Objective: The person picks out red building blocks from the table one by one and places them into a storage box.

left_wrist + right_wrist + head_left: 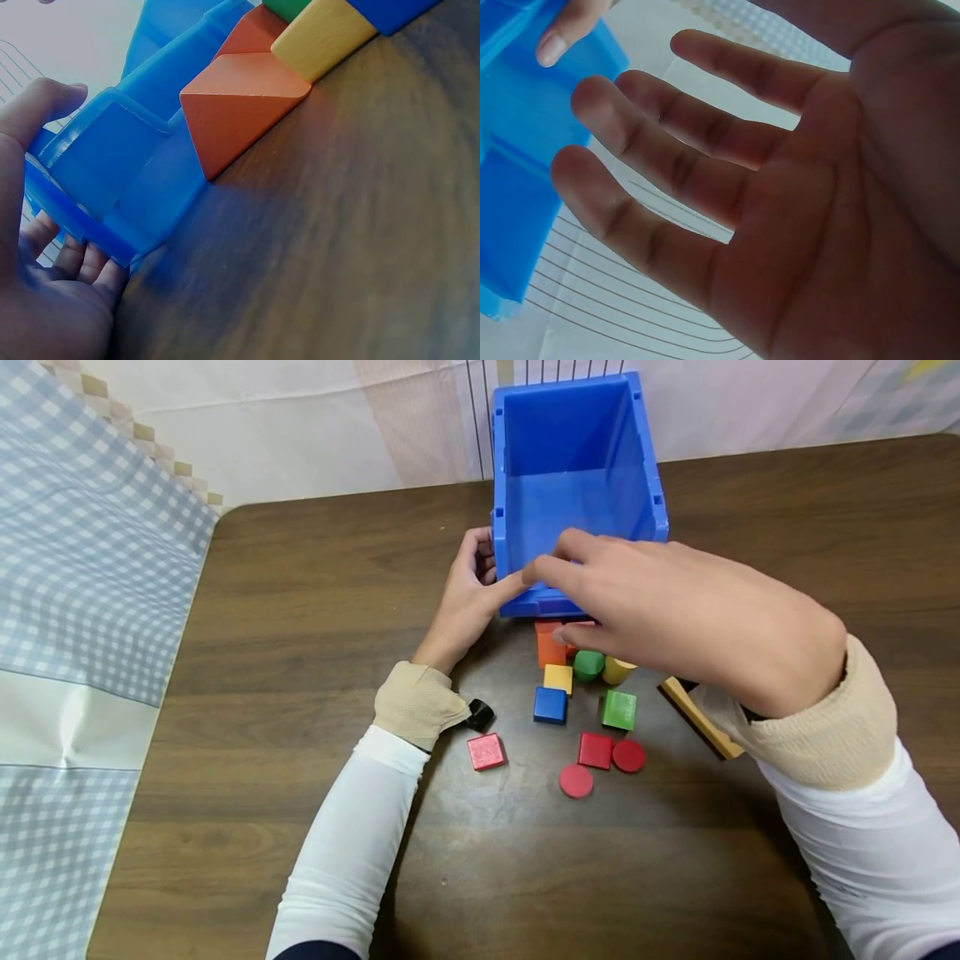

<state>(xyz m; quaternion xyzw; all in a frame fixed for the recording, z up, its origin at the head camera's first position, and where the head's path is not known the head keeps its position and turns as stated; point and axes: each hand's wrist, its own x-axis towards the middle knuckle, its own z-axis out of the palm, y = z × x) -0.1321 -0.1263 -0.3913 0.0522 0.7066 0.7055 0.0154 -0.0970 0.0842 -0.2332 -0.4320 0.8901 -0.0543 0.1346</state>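
An upright blue plastic bin (558, 506) stands at the table's back edge, its inside showing bare. At its front left corner my left hand (467, 602) grips the wall, with the fingers curled outside and the thumb at the front rim. My right hand (690, 614) hovers over the bin's front edge and the blocks, its fingers loosely spread and holding nothing in the right wrist view. Right in front of the bin lie an orange wedge-shaped block (244, 116), a green block (588, 665), a yellow cylinder (619, 671) and a yellow block (558, 679). The right hand partly hides this group.
Nearer me are a blue block (551, 705), a light green block (619, 710), a red block (595, 750) and two red discs (576, 781). Another red block (487, 752) lies by the left wrist. A long yellow-brown strip (701, 718) lies under the right wrist.
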